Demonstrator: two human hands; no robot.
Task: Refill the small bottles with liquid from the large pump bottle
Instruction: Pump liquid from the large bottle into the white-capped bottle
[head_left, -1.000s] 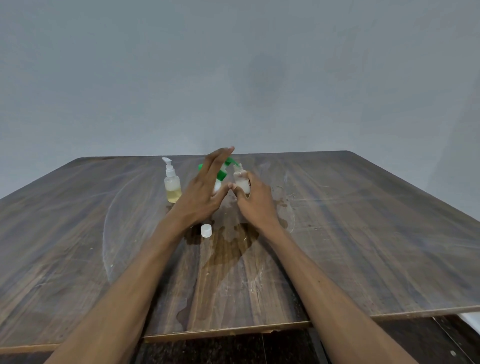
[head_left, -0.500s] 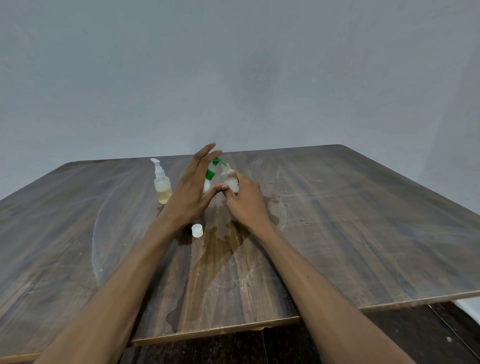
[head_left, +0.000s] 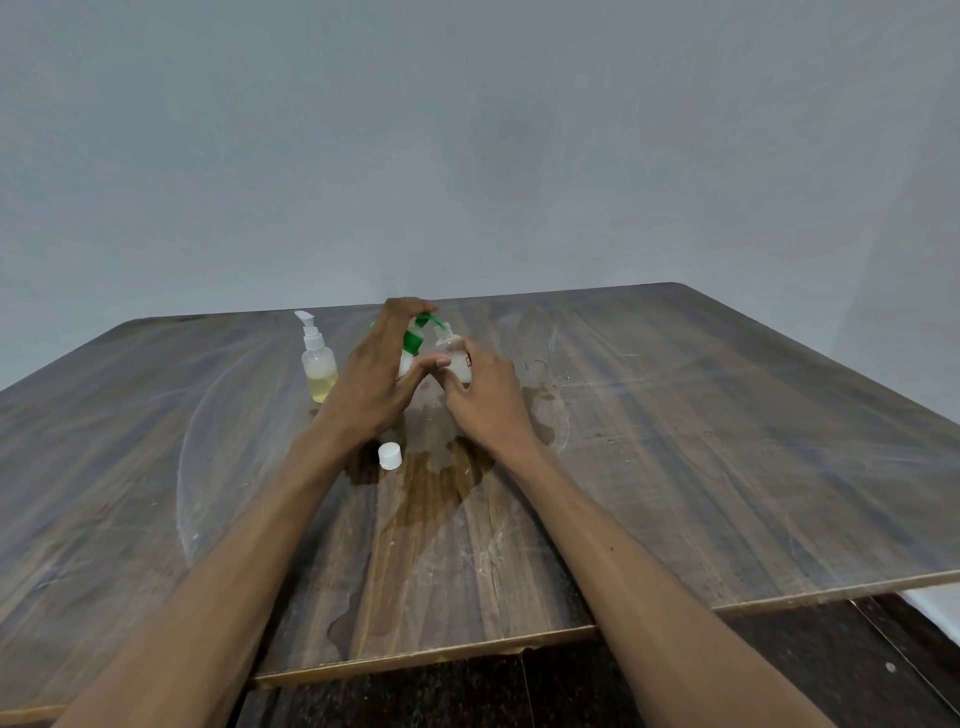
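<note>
In the head view, a dark wooden tabletop (head_left: 675, 441) stands before a plain grey wall (head_left: 467, 130). Both forearms reach forward, and the two hands meet near the middle of the far part of the tabletop.

The left hand (head_left: 371, 379) is laid over the large pump bottle (head_left: 412, 345), which has a green pump head and a pale body. The fingers bend down over the top of the pump and the thumb points to the right, below the nozzle. Most of this bottle is hidden behind the hand.

The right hand (head_left: 485, 397) grips a small clear bottle (head_left: 454, 356), with its fingers curled round the lower part. This bottle is upright, its mouth just under the green nozzle, and the two bottles are almost touching.

To the left of the left hand stands a small pump bottle (head_left: 318, 364) with a white pump and yellowish liquid in its lower half. It is upright and apart from the hands.

A small white cap (head_left: 389, 456) lies on the tabletop just beside the left wrist. A wet spill (head_left: 431, 493) darkens the wood between the two forearms and runs toward the near edge.
</note>
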